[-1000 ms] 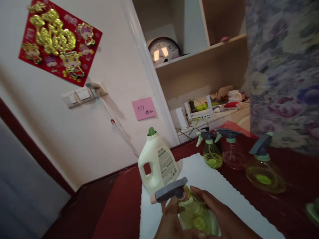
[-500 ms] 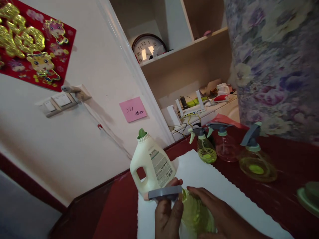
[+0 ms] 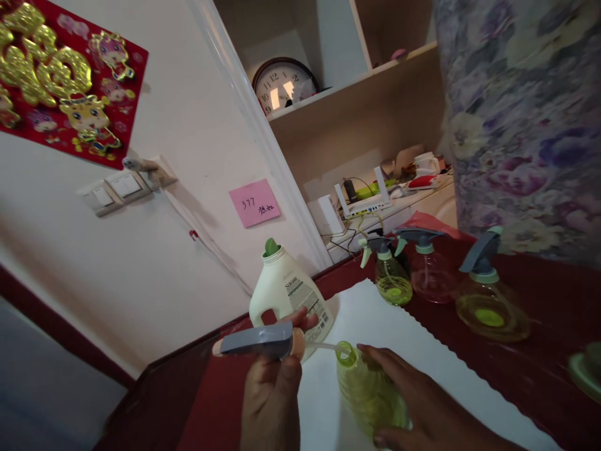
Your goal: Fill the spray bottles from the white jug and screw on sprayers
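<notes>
My left hand [image 3: 275, 388] is closed around a grey spray nozzle [image 3: 258, 340] with peach-coloured ends, held sideways. A thin pale tube runs from the nozzle into the open neck of a yellow-green bottle [image 3: 369, 394]. The bottle leans toward the nozzle over the white mat, and my right hand [image 3: 399, 391] grips it from the right side. Just behind my left hand stands a large cream-white jug [image 3: 293, 288] with a printed label and a green spout in its open mouth.
On the dark red tabletop, right of the white mat [image 3: 370, 313], stand a green spray bottle [image 3: 393, 279], a pink one [image 3: 429, 275] and an amber one [image 3: 491, 307]. A pale green object [image 3: 586, 369] lies at the right edge. Behind are shelves with a router [image 3: 366, 203].
The spray nozzle has moved left, away from the bottle, in my left hand. Its tube now shows between nozzle and bottle neck. My right hand still holds the bottle.
</notes>
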A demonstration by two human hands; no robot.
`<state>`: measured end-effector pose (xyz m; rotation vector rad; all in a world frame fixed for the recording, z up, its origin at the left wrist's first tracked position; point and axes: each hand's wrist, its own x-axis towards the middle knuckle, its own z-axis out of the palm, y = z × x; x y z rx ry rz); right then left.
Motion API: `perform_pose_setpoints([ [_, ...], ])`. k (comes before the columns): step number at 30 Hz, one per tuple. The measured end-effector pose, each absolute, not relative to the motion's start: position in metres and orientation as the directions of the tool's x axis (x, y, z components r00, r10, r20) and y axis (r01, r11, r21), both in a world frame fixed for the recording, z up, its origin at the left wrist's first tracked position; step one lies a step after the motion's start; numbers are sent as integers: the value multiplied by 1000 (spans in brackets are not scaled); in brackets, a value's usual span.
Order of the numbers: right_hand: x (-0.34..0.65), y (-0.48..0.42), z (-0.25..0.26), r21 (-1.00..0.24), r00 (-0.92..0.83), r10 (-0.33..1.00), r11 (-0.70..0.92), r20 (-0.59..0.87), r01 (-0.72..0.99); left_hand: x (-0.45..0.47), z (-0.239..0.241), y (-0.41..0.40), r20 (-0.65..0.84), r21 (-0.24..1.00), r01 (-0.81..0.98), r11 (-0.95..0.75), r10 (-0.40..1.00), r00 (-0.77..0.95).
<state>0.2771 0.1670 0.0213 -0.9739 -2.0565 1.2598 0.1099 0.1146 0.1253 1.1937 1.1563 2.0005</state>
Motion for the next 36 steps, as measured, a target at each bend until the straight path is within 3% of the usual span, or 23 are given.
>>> perform_pose_setpoints([
  [4, 278, 166, 22, -909, -573, 817, 282, 60, 307, 104, 135, 111, 504, 836, 44, -547, 736, -452],
  [15, 280, 166, 11, -883, -537, 836, 333, 115, 330, 90, 152, 93, 505, 817, 13, -576, 705, -498],
  [20, 283, 166, -1, -871, -509, 841, 380, 185, 312, 62, 163, 70, 566, 796, 160, -584, 623, -540],
  [24, 283, 172, -23, -852, -496, 841, 412, 218, 323, 20, 171, 47, 624, 778, 473, -414, 605, -495],
  [27, 284, 176, -41, -838, -498, 832, 441, 247, 321, -20, 172, 34, 595, 660, 727, -189, 723, -352],
  [30, 283, 178, -54, -829, -483, 838, 445, 253, 339, -59, 162, 29, 466, 442, 896, -32, 862, -199],
  [33, 281, 180, -60, -821, -469, 838, 461, 279, 336, -92, 142, 30, 315, 272, 962, 23, 942, -112],
  [36, 280, 180, -60, -813, -485, 826, 478, 288, 332, -113, 118, 37, 233, 231, 970, 82, 963, -137],
])
